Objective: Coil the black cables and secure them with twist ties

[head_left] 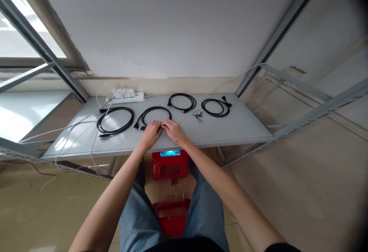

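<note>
Two hands (174, 132), pressed together, pinch a round, slender black cable coil (155, 107) on a smooth grey shelf (230, 130).

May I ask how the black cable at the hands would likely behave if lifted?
The cable would probably flex but spring a little, as its loops keep smooth, round curves. It looks fairly light, being thin cord in few loops. Its plugs, thicker than the cord, would likely dangle.
</note>
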The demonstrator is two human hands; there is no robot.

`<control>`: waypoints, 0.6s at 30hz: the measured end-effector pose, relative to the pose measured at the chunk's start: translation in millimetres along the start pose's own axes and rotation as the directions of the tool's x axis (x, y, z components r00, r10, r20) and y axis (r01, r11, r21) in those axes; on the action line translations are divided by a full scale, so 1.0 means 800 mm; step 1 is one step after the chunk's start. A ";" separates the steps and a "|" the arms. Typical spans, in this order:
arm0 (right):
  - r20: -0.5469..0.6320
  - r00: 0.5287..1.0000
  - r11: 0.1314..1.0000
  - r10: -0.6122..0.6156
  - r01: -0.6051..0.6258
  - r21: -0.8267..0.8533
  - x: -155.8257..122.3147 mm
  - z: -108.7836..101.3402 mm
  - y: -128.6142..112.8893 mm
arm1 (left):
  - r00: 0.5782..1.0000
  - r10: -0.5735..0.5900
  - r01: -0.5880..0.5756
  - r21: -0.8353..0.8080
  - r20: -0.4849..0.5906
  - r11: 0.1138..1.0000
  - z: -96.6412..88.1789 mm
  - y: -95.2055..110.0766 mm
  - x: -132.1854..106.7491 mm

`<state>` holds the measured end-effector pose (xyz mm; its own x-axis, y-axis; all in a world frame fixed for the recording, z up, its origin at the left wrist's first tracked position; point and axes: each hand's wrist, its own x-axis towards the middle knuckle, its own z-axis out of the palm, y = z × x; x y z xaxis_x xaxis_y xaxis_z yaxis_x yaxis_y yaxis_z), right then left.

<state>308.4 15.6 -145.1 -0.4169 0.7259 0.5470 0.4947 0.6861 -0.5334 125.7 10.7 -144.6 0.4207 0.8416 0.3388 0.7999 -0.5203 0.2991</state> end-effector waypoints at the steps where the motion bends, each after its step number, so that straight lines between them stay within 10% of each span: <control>1: 0.021 1.000 1.000 -0.008 0.008 -0.029 -0.001 0.000 -0.002 | 1.000 0.000 0.000 -0.004 -0.002 1.000 0.001 -0.001 0.000; 18: 0.119 0.983 0.933 0.140 -0.091 -0.349 -0.003 -0.002 -0.018 | 0.996 -0.091 0.088 0.105 0.024 0.991 0.000 0.003 0.001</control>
<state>303.8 3.7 -137.5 -0.4312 0.8155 0.3860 0.7654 0.5572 -0.3220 127.9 10.7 -143.9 0.3558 0.8888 0.2889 0.8745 -0.4257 0.2325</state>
